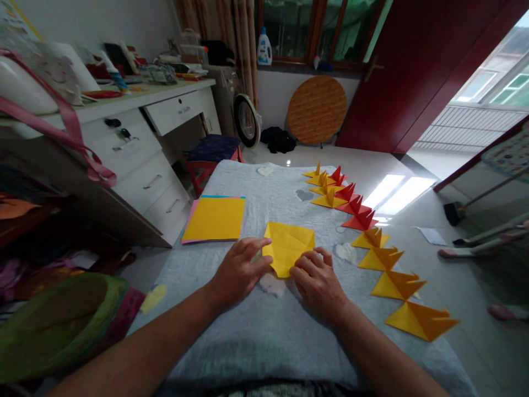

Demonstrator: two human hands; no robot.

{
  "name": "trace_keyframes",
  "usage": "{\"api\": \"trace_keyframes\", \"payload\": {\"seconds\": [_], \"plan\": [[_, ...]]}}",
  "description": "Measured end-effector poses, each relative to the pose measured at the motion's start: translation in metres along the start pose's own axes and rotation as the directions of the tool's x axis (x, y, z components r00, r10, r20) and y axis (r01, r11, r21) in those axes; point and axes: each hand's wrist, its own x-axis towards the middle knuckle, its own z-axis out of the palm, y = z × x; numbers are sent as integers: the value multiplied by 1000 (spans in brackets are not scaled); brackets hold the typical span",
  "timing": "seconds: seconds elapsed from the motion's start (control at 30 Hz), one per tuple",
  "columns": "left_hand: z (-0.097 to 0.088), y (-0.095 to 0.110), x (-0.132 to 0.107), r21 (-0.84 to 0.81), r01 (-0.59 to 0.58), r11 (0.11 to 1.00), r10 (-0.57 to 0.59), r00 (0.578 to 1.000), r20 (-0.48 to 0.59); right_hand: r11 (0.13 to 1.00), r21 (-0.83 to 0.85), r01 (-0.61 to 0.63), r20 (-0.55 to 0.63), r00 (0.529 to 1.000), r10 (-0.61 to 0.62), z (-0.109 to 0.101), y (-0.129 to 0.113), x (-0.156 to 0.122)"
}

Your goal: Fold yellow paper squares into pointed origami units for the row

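Note:
A partly folded sheet of yellow origami paper (pixel 289 242) lies on the cloth in front of me, with crease lines across it. My left hand (pixel 242 268) grips its left edge, forefinger and thumb at the side of the sheet. At the lower right edge, the curled fingers of my right hand (pixel 318 282) hold the paper down; their tips are partly hidden. Left of it sits a stack of square paper (pixel 215 219), yellow on top with pink and blue edges showing. Folded yellow paper cranes (pixel 399 285) and red paper cranes (pixel 360 215) line the right side.
A pale blue cloth (pixel 264 336) with heart shapes covers the table. More yellow cranes (pixel 328 197) stand at the far right. A green-rimmed bin (pixel 103 292) is at lower left, beside a white desk (pixel 157 187). A stool (pixel 212 149) stands beyond the table's far left corner.

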Motion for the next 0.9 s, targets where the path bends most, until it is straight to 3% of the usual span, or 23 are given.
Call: {"api": "trace_keyframes", "payload": {"seconds": [0.13, 0.3, 0.5, 0.63, 0.9], "plan": [[0, 4, -5, 121, -95, 988, 85, 993, 85, 997, 74, 35, 22, 999, -37, -3, -4, 3], [4, -1, -5, 155, -16, 988, -13, 982, 186, 987, 158, 8, 68, 998, -19, -7, -1, 2], [0, -5, -2, 161, 50, 986, -75, 985, 154, 978, 205, 42, 99, 993, -63, -4, 4, -1], [-1, -7, -3, 132, 85, 988, -108, 979, 172, 966, 257, -12, 150, 988, -28, -3, 3, -2], [4, -15, -6, 28, 170, 985, -173, 966, 193, 872, 476, -115, 54, 993, 101, 3, 10, -4]]}}
